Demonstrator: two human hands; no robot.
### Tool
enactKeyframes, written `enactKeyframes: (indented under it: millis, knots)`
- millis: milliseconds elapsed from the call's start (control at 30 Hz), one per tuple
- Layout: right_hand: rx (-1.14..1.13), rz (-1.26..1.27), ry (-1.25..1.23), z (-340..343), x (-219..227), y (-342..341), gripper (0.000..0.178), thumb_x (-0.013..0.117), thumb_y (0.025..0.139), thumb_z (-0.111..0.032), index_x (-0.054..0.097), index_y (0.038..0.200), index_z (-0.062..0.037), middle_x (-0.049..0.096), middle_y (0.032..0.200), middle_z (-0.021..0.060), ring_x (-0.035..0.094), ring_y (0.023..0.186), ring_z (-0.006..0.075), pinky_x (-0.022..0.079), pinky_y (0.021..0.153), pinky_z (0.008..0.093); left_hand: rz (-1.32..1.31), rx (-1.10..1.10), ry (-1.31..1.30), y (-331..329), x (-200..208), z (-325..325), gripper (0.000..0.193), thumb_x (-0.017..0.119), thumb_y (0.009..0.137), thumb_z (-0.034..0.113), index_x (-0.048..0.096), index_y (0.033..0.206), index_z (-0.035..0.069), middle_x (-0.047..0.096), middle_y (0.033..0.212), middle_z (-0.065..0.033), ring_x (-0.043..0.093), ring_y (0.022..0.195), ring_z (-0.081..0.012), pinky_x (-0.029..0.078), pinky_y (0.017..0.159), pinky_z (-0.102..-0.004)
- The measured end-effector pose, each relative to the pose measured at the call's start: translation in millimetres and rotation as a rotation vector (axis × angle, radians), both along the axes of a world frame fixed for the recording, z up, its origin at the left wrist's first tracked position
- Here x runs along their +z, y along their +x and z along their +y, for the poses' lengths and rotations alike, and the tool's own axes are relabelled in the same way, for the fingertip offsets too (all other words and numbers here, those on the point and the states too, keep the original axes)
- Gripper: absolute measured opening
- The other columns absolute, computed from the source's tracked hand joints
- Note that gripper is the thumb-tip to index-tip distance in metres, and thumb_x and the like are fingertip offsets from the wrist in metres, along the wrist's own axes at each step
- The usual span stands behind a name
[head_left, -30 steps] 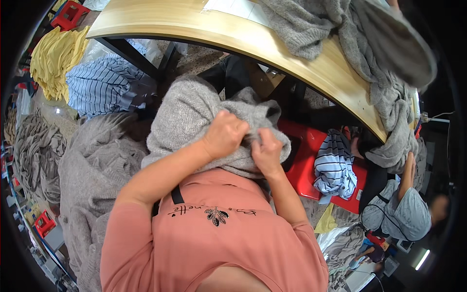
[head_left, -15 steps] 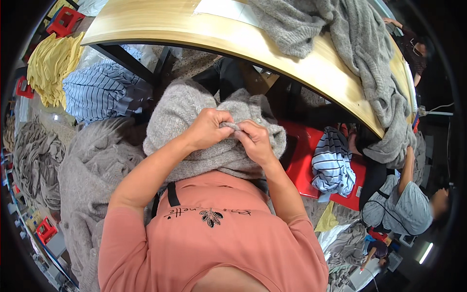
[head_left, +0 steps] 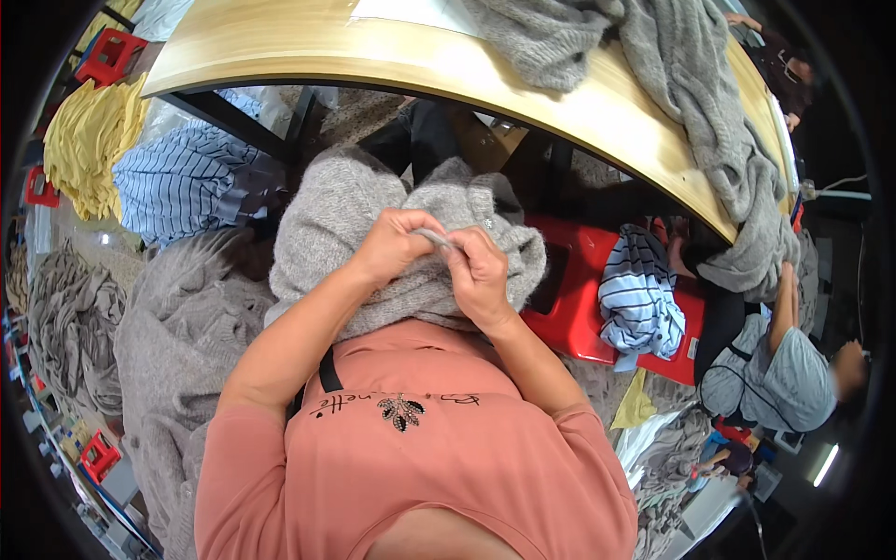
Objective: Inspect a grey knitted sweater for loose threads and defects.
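Observation:
A bulky grey knit garment (head_left: 336, 210) lies bunched across my lap. Both hands pinch a narrow fold of its knit, raised a little above the rest. My left hand (head_left: 397, 247) is closed on the fold from the left, fingers curled over it. From the right, my right hand (head_left: 481, 271) grips the same fold, thumb and fingertips pressed together close to the left fingertips. Something small and shiny shows on the knit just beyond my right hand. What lies between the fingertips is mostly hidden.
A wooden table (head_left: 308, 47) arches ahead, with grey knitwear (head_left: 691, 112) hanging over its right side. Red stools (head_left: 574, 289) stand right, a striped blue garment (head_left: 639, 299) on them. Left are striped cloth (head_left: 187, 177), yellow cloth (head_left: 89, 140) and grey knit heaps (head_left: 177, 327). A co-worker (head_left: 775, 364) sits right.
My right hand has turned more upright, its fingers drawn in against the left fingertips. The pinched fold now slants down to the right. The whole view has shifted slightly.

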State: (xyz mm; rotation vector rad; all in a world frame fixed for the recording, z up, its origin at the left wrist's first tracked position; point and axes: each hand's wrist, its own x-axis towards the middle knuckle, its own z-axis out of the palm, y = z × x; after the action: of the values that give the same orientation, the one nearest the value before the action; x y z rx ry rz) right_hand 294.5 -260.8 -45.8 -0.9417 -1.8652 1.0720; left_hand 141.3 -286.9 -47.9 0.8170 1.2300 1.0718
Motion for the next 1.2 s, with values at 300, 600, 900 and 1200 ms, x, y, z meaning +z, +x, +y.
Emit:
enactKeyframes:
  millis: [300, 600, 900, 1200]
  knots:
    - [-0.2, -0.406, 0.108, -9, -21, 52, 0.043, 0.074, 0.06, -0.014, 0.052, 0.094, -0.0002, 0.053, 0.091, 0.015, 0.053, 0.081, 0.0292, 0.044, 0.071, 0.0346, -0.31, 0.137, -0.014, -28, 14, 17, 0.01, 0.058, 0.079, 0.002, 0.063, 0.087, -0.001, 0.064, 0.081, -0.0037, 0.058, 0.071, -0.0078, 0.047, 0.064, -0.0214]
    - [-0.218, 0.07, -0.504, 29, -32, 29, 0.01, 0.057, 0.082, -0.009, 0.057, 0.082, 0.0012, 0.058, 0.07, 0.0032, 0.053, 0.062, 0.0096, 0.042, 0.059, 0.0223, -0.42, 0.331, 0.046, -35, 47, 28, 0.009, 0.056, 0.079, 0.002, 0.061, 0.085, -0.002, 0.064, 0.079, -0.0086, 0.061, 0.068, -0.0127, 0.05, 0.062, -0.0246]
    - [0.072, -0.408, -0.008, 18, 10, 51, 0.05, 0.073, 0.057, -0.014, 0.049, 0.1, -0.0015, 0.057, 0.088, 0.0189, 0.058, 0.08, 0.0326, 0.047, 0.071, 0.0361, -0.518, 0.45, -0.044, -56, 46, 33, 0.007, 0.057, 0.078, 0.004, 0.058, 0.082, -0.001, 0.061, 0.075, -0.0092, 0.06, 0.065, -0.0166, 0.051, 0.062, -0.0286]
    - [-0.188, -0.167, 0.462, 11, -11, 56, 0.041, 0.043, 0.061, 0.012, 0.052, 0.101, 0.0043, 0.056, 0.095, 0.0203, 0.057, 0.086, 0.0321, 0.046, 0.077, 0.0349, -0.405, 0.481, 0.002, -51, 46, 24, 0.001, 0.058, 0.075, 0.001, 0.059, 0.076, 0.0, 0.062, 0.072, -0.008, 0.059, 0.061, -0.0147, 0.05, 0.058, -0.0271]
